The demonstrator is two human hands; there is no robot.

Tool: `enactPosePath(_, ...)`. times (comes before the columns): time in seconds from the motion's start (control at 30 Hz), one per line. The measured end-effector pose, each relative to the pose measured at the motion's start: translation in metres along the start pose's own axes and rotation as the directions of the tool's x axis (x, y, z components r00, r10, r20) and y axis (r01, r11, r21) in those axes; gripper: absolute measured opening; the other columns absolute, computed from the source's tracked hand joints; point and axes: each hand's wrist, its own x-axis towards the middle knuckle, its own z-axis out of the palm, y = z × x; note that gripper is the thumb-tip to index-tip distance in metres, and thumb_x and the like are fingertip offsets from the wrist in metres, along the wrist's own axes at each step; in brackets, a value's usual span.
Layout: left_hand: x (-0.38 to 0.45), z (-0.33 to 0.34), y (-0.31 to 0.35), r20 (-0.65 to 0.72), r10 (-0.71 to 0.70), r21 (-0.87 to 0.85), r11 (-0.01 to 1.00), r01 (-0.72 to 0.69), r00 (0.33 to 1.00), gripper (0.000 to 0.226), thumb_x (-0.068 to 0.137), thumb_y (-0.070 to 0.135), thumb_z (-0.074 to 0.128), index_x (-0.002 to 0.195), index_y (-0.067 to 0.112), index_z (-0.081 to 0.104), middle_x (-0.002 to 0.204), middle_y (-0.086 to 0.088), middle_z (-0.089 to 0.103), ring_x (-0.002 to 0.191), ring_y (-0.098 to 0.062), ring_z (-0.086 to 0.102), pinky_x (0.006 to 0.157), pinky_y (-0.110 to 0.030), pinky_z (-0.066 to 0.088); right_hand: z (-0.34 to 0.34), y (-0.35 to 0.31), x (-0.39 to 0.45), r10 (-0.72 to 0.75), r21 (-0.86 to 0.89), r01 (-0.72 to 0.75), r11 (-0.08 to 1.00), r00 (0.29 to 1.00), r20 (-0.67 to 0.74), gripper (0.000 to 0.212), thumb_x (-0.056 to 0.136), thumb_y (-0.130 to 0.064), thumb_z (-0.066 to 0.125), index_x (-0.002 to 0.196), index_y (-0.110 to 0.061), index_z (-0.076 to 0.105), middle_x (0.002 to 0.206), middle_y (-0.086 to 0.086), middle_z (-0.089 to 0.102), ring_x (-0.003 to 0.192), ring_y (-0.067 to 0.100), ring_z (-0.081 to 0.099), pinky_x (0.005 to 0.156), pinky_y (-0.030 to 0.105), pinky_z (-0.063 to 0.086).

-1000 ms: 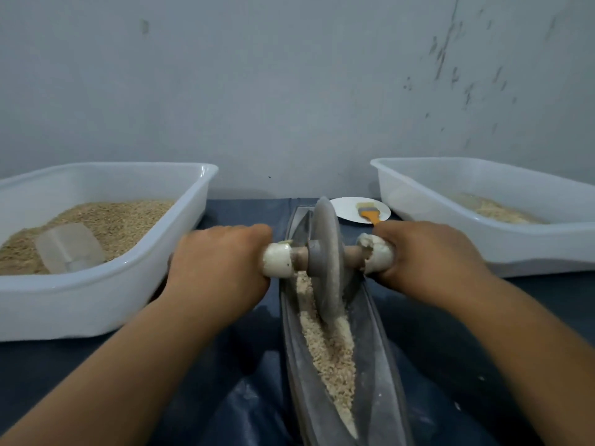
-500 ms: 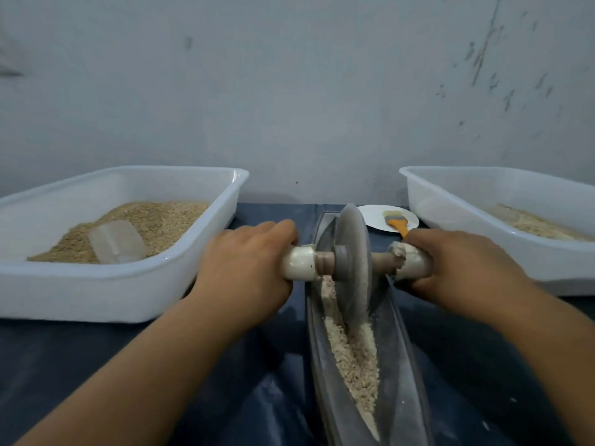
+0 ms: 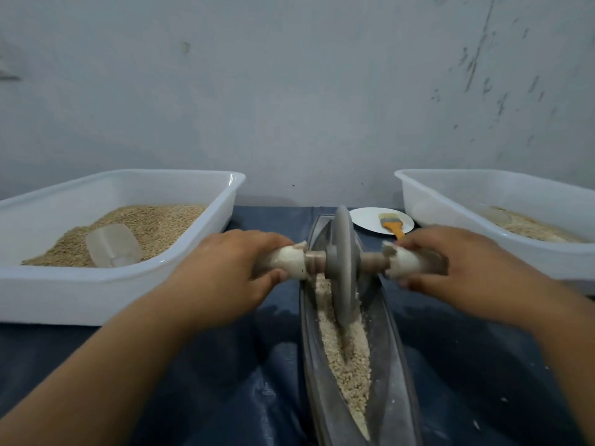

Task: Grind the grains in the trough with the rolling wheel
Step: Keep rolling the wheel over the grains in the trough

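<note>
Grip: both hands hold wheel [image 3: 344,265] handles | trough [image 3: 399,365] between tubs, walls close

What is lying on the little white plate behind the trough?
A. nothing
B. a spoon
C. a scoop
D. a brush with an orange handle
D: a brush with an orange handle lies on the plate; the clear scoop sits in the left tub's grain.
</note>
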Motion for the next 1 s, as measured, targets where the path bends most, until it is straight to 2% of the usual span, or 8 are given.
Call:
enactPosePath(0.1, 0.014, 0.021, -0.001, -0.090, -0.078, 0.197, 0.976, 0.095, 0.993, 0.040, 0.095, 0.045, 0.049, 0.134, 0.041, 0.040, 0.118, 0.012, 0.055, 0.105, -0.015, 0.050, 0.091, -0.035, 0.036, 0.023, -0.007, 0.020, -0.088, -0.276, 0.011, 0.961, 0.959, -0.269, 0.044, 0.084, -0.043, 0.071, 0.127, -0.034, 0.062, 0.120, -0.005, 0.064, 0.112, 0.025, 0.056, 0.105, 0.044, 0.034)
enactPosePath(0.2, 0.019, 0.030, 0.001, -0.122, -0.113, 0.255, 0.956, 0.142, 0.986, 0.040, 0.098, 0.045, 0.042, 0.137, 0.037, 0.034, 0.126, 0.008, 0.051, 0.110, -0.018, 0.046, 0.095, -0.036, 0.031, 0.024, -0.011, 0.029, -0.051, -0.316, -0.033, 0.948, 0.966, -0.255, 0.042, 0.088, -0.042, 0.067, 0.128, -0.035, 0.058, 0.121, -0.005, 0.063, 0.114, 0.023, 0.054, 0.106, 0.040, 0.031)
enactPosePath(0.33, 0.007, 0.005, 0.010, -0.032, 0.001, 0.221, 0.975, 0.006, 0.999, 0.031, 0.094, 0.056, 0.038, 0.121, 0.042, 0.043, 0.104, 0.017, 0.051, 0.097, -0.010, 0.047, 0.086, -0.031, 0.033, -0.009, -0.008, 0.009, 0.123, -0.064, -0.115, 0.991, 0.982, 0.142, 0.031, 0.075, -0.055, 0.069, 0.105, -0.053, 0.058, 0.096, -0.017, 0.067, 0.084, 0.002, 0.061, 0.080, 0.031, 0.050)
enactPosePath(0.5, -0.016, -0.036, 0.018, 0.139, 0.109, 0.014, 0.994, -0.112, 0.984, 0.036, 0.079, 0.072, 0.035, 0.102, 0.049, 0.050, 0.085, 0.022, 0.060, 0.082, 0.002, 0.054, 0.065, -0.023, 0.041, -0.037, -0.005, -0.032, 0.040, 0.072, -0.094, 0.993, 0.835, 0.549, 0.071, 0.054, -0.093, 0.056, 0.114, -0.057, 0.054, 0.092, -0.019, 0.067, 0.080, 0.005, 0.064, 0.070, 0.027, 0.051)
enactPosePath(0.6, -0.012, -0.026, 0.015, 0.098, 0.086, 0.034, 0.995, -0.090, 0.991, 0.034, 0.084, 0.068, 0.031, 0.103, 0.048, 0.051, 0.080, 0.019, 0.060, 0.078, -0.001, 0.055, 0.066, -0.027, 0.042, -0.027, -0.003, -0.023, 0.035, 0.054, -0.065, 0.996, 0.898, 0.439, 0.064, 0.056, -0.084, 0.062, 0.114, -0.059, 0.054, 0.094, -0.020, 0.067, 0.081, 0.005, 0.064, 0.072, 0.030, 0.052)
enactPosePath(0.7, 0.008, 0.000, 0.012, -0.037, 0.021, 0.229, 0.973, -0.012, 0.999, 0.041, 0.087, 0.060, 0.022, 0.112, 0.041, 0.049, 0.087, 0.017, 0.052, 0.083, -0.007, 0.050, 0.075, -0.031, 0.033, 0.007, -0.001, 0.004, -0.002, -0.075, 0.003, 0.997, 1.000, 0.012, 0.033, 0.079, -0.046, 0.071, 0.110, -0.051, 0.060, 0.095, -0.015, 0.067, 0.090, 0.013, 0.063, 0.081, 0.040, 0.050)
enactPosePath(0.8, 0.020, 0.020, 0.007, -0.093, -0.092, 0.278, 0.954, 0.115, 0.991, 0.038, 0.094, 0.053, 0.028, 0.125, 0.036, 0.042, 0.105, 0.010, 0.049, 0.097, -0.016, 0.047, 0.084, -0.034, 0.030, 0.029, -0.014, 0.028, -0.083, -0.274, 0.013, 0.962, 0.966, -0.246, 0.041, 0.088, -0.029, 0.069, 0.128, -0.032, 0.060, 0.121, -0.002, 0.063, 0.114, 0.028, 0.054, 0.105, 0.043, 0.034)
enactPosePath(1.0, 0.013, 0.003, 0.005, 0.089, -0.065, 0.164, 0.985, 0.050, 0.994, 0.028, 0.091, 0.053, 0.046, 0.117, 0.041, 0.044, 0.103, 0.015, 0.053, 0.095, -0.011, 0.050, 0.086, -0.034, 0.040, -0.002, -0.019, 0.020, 0.045, -0.234, -0.032, 0.972, 0.998, 0.051, 0.035, 0.076, -0.057, 0.063, 0.109, -0.045, 0.058, 0.097, -0.014, 0.066, 0.089, 0.011, 0.061, 0.079, 0.034, 0.047)
